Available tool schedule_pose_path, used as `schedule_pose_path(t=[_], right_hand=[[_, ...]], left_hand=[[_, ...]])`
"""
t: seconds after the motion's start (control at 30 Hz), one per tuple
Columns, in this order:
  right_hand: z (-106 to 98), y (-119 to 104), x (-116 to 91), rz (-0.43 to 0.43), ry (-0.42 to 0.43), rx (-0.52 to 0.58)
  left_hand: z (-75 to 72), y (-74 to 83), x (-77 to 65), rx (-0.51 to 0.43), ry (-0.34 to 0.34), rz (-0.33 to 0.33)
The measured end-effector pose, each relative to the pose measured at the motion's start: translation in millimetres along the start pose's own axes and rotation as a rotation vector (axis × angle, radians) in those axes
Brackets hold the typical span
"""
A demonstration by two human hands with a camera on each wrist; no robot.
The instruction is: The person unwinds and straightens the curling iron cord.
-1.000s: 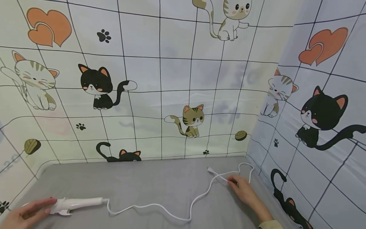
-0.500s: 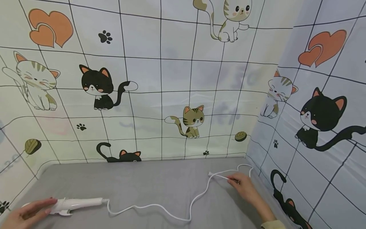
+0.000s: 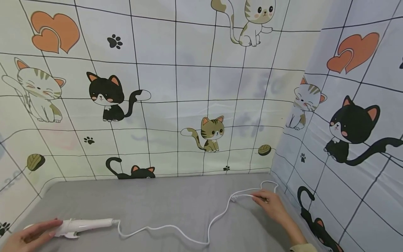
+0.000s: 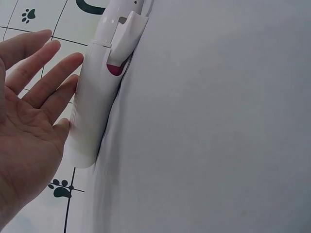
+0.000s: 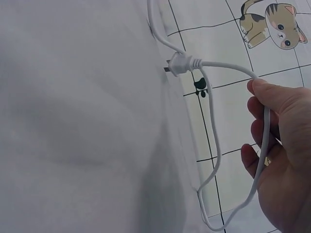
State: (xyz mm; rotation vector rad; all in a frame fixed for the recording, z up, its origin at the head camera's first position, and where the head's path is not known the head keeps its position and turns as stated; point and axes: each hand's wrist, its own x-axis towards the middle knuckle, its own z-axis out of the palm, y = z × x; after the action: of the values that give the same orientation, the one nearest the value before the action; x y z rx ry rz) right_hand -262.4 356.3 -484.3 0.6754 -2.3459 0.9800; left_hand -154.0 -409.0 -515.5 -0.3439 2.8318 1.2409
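Observation:
A white curling iron (image 3: 89,224) with a clamp lever lies on the grey cloth at the left of the head view. My left hand (image 3: 33,235) rests at its left end, and the left wrist view has loosely extended fingers (image 4: 60,75) against the thick white barrel (image 4: 90,107). From the iron's other end a white cord (image 3: 176,228) winds to the right. My right hand (image 3: 272,206) pinches this cord between thumb and index finger, a short way behind the plug (image 5: 180,63). Two metal prongs on the plug point away from the hand, close over the cloth.
Grey cloth (image 3: 151,199) covers the surface under everything. Behind and at the right hang walls of white grid fabric (image 3: 195,84) printed with cats and hearts. A loop of cord (image 3: 269,181) lies near the back right corner.
The plug has swung down toward me and now sits by the crossing stretch of cord. My right hand has shifted slightly right, still pinching the cord. The left hand and the iron stay put.

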Motion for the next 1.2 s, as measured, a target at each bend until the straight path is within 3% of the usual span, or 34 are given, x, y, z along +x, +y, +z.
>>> schedule_pose_path(t=[0.2,0.33,0.67,0.8,1.0,1.2], right_hand=[[-6.7,-5.5,-2.7,0.063,-0.063,0.111],[-13.7,-5.0,-6.3,0.040,-0.137,0.202],[-32.1,-0.3,-11.1,0.024,-0.428,0.451],[-33.1,1.2,-15.0,0.029,-0.524,0.525],[-33.8,6.5,-24.7,0.059,-0.619,0.555],[-36.9,14.2,-31.0,0.007,-0.679,0.527]], left_hand=[[-3.0,3.4,0.3,-0.001,-0.054,-0.025],[-4.9,8.1,-1.5,-0.017,-0.075,-0.033],[-4.4,3.8,-1.5,0.033,-0.052,-0.009],[-5.1,2.9,-1.1,0.005,-0.057,-0.004],[-6.1,7.2,-2.2,-0.005,-0.079,0.000],[-6.1,10.1,-2.7,-0.003,-0.095,-0.010]])
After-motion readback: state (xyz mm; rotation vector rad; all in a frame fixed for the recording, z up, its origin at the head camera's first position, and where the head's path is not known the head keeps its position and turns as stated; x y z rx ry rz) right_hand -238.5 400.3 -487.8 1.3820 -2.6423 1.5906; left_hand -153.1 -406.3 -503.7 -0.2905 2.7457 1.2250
